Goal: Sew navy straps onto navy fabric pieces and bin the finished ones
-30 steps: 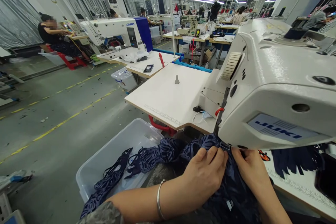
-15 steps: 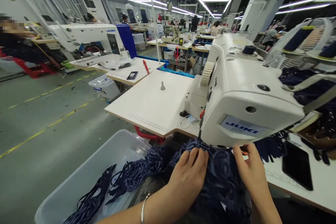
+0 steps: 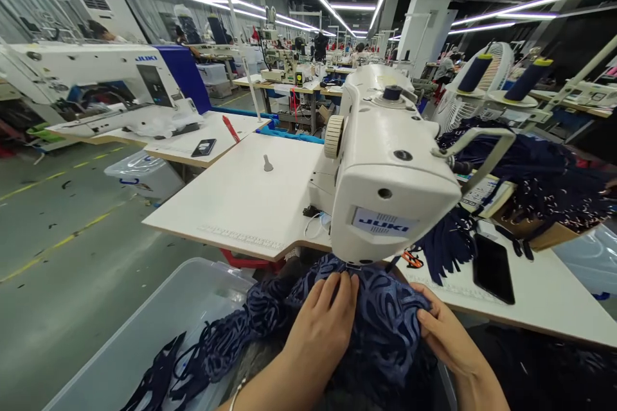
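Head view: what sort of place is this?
Probably a garment factory's sewing workshop: the near JUKI machine above navy fabric, a second JUKI machine to the left, and navy thread cones on the right.

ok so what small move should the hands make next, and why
I'd probably have the right hand guide its pinched edge of the navy fabric a little toward the sewing machine: that edge is held out to the side, while the left hand rests on the fabric with its fingertips close to the machine's head.
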A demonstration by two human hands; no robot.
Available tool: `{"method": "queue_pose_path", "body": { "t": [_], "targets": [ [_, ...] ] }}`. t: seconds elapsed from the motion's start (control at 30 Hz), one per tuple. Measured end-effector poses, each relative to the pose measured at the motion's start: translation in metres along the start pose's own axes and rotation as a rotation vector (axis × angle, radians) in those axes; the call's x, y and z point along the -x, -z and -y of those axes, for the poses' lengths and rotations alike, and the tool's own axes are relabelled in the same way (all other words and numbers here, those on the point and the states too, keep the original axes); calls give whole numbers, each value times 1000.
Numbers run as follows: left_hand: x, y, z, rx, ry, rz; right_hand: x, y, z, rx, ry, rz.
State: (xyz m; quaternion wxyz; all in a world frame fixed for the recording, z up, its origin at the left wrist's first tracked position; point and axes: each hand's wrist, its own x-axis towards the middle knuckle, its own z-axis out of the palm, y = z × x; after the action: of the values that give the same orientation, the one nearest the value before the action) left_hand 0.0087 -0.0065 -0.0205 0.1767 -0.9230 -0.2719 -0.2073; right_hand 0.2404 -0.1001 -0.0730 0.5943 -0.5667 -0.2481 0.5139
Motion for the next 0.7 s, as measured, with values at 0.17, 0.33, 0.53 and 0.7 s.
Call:
{"method": "queue_pose_path", "body": {
  "t": [0.17, 0.33, 0.53, 0.7],
  "targets": [
    [-2, 16, 4, 309, -49, -24, 18, -6, 22, 23, 100, 20],
    [-6, 41, -13, 965, -12, 86, 45, -35, 55, 632, 401, 431],
    [-13, 42, -5, 1441, 446, 451, -12, -21, 72, 799, 417, -195],
    [-15, 31, 15, 1063, 429, 342, -101, 15, 54, 983, 245, -546]
  ]
}}
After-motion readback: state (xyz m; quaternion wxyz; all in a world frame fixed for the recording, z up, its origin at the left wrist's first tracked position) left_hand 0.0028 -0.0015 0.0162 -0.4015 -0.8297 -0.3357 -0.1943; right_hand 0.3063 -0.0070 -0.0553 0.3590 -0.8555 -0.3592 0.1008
